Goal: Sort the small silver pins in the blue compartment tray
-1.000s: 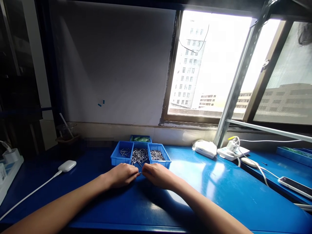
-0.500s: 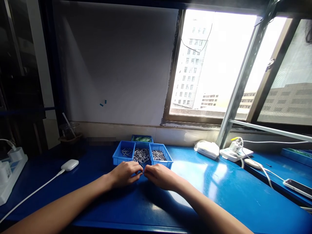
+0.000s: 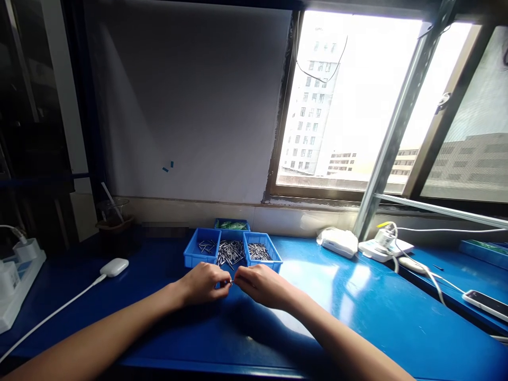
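Note:
My left hand (image 3: 206, 283) is closed in a pinch just in front of the blue bins. Facing it, my right hand (image 3: 260, 283) also pinches, its fingertips close to those of the left. A tiny bright bit of a small metal pin (image 3: 232, 282) shows between the two sets of fingertips; the fingers hide the rest. Behind the hands, the left blue bin (image 3: 190, 259) holds a few thin pins. Many metal pins (image 3: 230, 252) lie heaped in the middle, and shorter metal pieces (image 3: 259, 252) fill the bottom of the right blue bin (image 3: 273, 260).
Behind the bins stands another blue bin with green packaging (image 3: 234, 225). A white charger case (image 3: 115, 267) with a cable lies left on the blue table (image 3: 190, 338). Power strips (image 3: 19, 296), a cup (image 3: 113, 211), a white wrapped item (image 3: 337, 241) and a phone (image 3: 486, 305) stand around.
The left hand's fingers have drawn closer together, and the bright bit between the fingertips shows more clearly. Both hands stay in nearly the same place; the view has shifted slightly.

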Demonstrator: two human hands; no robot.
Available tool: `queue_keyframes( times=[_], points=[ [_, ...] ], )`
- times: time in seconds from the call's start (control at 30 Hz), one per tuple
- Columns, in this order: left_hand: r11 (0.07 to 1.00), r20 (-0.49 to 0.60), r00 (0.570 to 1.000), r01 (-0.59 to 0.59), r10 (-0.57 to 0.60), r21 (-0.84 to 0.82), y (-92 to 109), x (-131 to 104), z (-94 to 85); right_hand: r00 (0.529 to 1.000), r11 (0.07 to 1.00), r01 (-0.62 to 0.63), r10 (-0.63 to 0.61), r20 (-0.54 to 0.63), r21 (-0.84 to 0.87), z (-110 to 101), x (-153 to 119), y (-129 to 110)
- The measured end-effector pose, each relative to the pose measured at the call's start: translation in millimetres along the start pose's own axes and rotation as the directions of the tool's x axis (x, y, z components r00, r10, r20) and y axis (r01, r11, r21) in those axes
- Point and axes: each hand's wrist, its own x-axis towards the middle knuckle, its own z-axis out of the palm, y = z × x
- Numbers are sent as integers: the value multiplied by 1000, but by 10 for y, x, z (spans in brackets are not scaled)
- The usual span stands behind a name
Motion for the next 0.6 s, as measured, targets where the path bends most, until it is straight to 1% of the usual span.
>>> queue_keyframes(
  times=[0.17, 0.27, 0.4, 0.53, 0.6],
  points=[
    [1000, 2, 1000, 20, -20, 1, 6, 4, -9, 1000, 1000, 7, -6, -18, 14, 16, -3, 11],
    [999, -18, 1000, 24, -25, -43, -4, -1, -10, 1000, 1000, -5, 5, -25, 18, 14, 2, 24],
    [973, -38, 998, 38, -48, -226, -34, 7, -17, 998, 998, -45, 47, -41, 32, 11, 11, 48],
    [879, -50, 989, 102, -141, -465, -45, 42, -36, 998, 995, -49, 51, -23, 81, 34, 21, 53],
    [836, -56, 981, 127, -185, -533, -30, 57, -46, 998, 990, -58, 60, -9, 127, 55, 26, 47]
  ],
)
